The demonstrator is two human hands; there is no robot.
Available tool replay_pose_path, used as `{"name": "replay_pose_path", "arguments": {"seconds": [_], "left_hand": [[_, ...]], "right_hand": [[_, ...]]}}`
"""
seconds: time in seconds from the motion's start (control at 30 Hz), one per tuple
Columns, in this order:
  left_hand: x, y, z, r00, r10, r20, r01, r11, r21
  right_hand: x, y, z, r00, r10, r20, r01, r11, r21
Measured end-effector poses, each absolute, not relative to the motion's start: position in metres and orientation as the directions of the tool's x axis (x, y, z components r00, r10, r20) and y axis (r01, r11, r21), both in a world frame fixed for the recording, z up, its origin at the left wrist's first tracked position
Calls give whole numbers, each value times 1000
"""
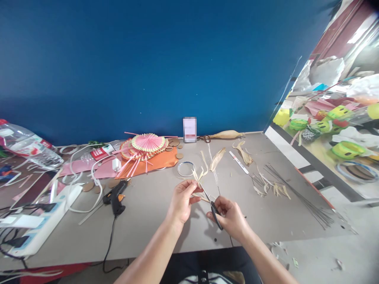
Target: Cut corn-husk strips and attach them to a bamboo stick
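Observation:
My left hand [181,202] pinches a thin strip of dried husk [194,174] between thumb and fingers, above the table's front middle. In my right hand [232,217] are scissors with black handles [216,216]; their blades point up and left to the strip at my left fingertips. Whether the blades are apart or closed on it I cannot tell. Just beyond the hands lie a broader pale husk piece [217,159] and a round clear ring [186,169]. More husk scraps [278,190] are scattered to the right, near a white pen-like stick [239,162].
A black glue gun [115,198] lies left of my hands, its cord hanging over the front edge. Farther left are a white power strip [47,219] and plastic bottles [31,148]. Pink paper fans [149,142] rest at the back. Thin wires [302,195] lie at right.

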State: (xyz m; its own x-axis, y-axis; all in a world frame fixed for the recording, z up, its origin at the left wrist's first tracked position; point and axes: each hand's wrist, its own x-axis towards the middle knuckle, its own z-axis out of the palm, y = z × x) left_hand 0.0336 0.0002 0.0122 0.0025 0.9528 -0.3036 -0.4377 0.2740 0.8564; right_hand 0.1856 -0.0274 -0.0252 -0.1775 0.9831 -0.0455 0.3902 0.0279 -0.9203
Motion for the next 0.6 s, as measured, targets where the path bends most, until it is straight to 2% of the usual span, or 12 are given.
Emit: {"name": "replay_pose_path", "arguments": {"seconds": [0.6], "left_hand": [[38,0,11,-19,963,-268,-393,239,888]], "right_hand": [[189,-29,-29,-148,988,-41,427,26,-904]]}}
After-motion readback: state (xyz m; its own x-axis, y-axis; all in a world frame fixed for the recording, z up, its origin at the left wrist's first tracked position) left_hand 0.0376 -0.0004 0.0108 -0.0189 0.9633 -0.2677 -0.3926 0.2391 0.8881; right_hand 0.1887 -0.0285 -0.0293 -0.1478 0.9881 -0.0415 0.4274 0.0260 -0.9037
